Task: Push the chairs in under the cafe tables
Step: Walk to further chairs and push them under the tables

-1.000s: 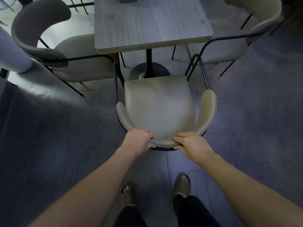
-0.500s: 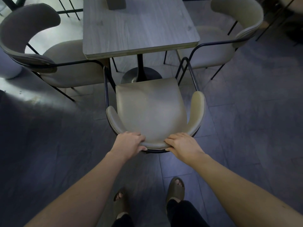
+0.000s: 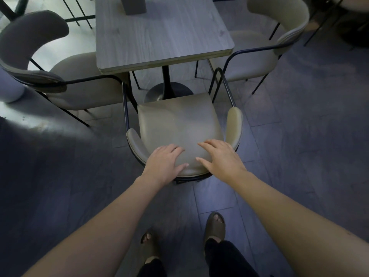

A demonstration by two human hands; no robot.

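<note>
A beige chair (image 3: 177, 120) with a curved backrest and black metal frame stands in front of me, its seat front near the grey wood-grain cafe table (image 3: 159, 35) and its black pedestal base. My left hand (image 3: 164, 162) and my right hand (image 3: 219, 156) hover over the top of the backrest with fingers spread and lifted, gripping nothing. Whether the palms still touch the backrest I cannot tell.
A second beige chair (image 3: 79, 84) stands at the table's left side and a third (image 3: 263, 52) at its right, both partly under the top. A dark box (image 3: 132, 5) sits on the table. My sandalled feet (image 3: 214, 226) stand on the dark tiled floor behind the chair.
Both hands were clasped on the backrest; now their fingers have opened and lifted off it. The chair has moved slightly toward the table.
</note>
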